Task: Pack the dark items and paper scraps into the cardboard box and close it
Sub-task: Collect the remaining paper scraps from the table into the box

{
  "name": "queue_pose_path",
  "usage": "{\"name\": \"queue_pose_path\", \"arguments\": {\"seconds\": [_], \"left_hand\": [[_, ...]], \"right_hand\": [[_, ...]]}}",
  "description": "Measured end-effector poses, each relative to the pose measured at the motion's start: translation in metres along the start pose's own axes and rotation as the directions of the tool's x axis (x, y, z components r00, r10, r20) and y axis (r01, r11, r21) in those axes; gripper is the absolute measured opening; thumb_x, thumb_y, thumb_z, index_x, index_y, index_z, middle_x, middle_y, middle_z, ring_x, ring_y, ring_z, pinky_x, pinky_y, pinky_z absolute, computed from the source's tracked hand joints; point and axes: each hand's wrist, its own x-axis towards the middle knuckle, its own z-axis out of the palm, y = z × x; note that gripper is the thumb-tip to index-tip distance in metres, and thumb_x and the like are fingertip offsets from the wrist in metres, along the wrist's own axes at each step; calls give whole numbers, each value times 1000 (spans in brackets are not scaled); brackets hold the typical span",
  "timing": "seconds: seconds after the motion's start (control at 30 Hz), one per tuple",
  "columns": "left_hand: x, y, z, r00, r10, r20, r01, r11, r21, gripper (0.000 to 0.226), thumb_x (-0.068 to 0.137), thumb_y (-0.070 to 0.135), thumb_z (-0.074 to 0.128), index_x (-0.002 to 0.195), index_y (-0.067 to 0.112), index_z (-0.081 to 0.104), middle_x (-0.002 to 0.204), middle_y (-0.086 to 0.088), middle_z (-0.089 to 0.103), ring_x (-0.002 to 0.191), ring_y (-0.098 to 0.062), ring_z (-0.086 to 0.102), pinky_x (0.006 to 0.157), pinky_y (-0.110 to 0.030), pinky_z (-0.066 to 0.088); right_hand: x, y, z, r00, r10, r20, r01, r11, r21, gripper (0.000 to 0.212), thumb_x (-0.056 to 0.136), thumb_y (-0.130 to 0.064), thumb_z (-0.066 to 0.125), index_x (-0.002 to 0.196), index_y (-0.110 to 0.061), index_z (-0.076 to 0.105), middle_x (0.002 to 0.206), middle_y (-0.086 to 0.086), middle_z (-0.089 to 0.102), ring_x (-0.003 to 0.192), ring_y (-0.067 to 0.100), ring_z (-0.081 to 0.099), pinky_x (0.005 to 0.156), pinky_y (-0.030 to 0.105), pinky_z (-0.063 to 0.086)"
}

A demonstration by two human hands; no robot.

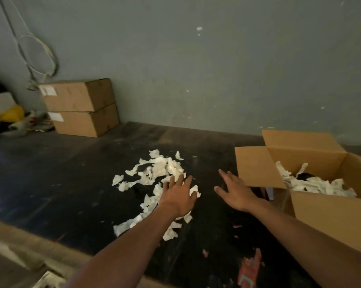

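Two bare forearms are seen nearest, reaching out over a dark worktop (50,183). Left hand (178,197): fingers spread flat, laid on a loose heap of torn white paper scraps (158,169); nothing gripped. Right hand (234,193): fingers apart, empty, just beside the open brown cardboard box (320,215). Some white scraps and a dark item (305,176) are already noted inside the box. Judged partly done: most scraps remain outside, flaps upright, closing not yet begun.

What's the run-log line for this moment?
left hand: open, on paper scraps | right hand: open, empty | cardboard box: open, partly filled | stage: gathering scraps
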Motion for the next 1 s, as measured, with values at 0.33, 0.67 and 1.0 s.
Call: {"name": "queue_pose_path", "arguments": {"seconds": [0.33,0.67,1.0], "left_hand": [[-93,-132,92,925,-310,218,344,929,-137,98,86,70,45,152,32,-16,161,-12,-19,145,-44,-17,117,-60,0],[-58,-191,155,868,-400,296,428,903,-33,127,53,101,32,140,40,-38,150,-12,-42,136,-54,-28,112,-65,-9],[60,-249,153,897,-317,307,330,944,10,113,62,97,20,140,38,-37,155,-12,-34,140,-47,-27,114,-65,-5]], "right_hand": [[-27,-51,150,943,13,331,24,994,-108,94,83,-70,46,147,-43,-17,159,5,-23,146,32,-15,116,58,8],[39,-56,238,966,-15,259,72,974,-213,105,64,-94,28,132,-51,-39,146,3,-47,137,34,-36,108,72,-6],[162,-82,248,961,-110,254,161,968,-193,76,80,-82,13,135,-55,-31,150,-2,-41,139,32,-33,110,68,-9]]}}
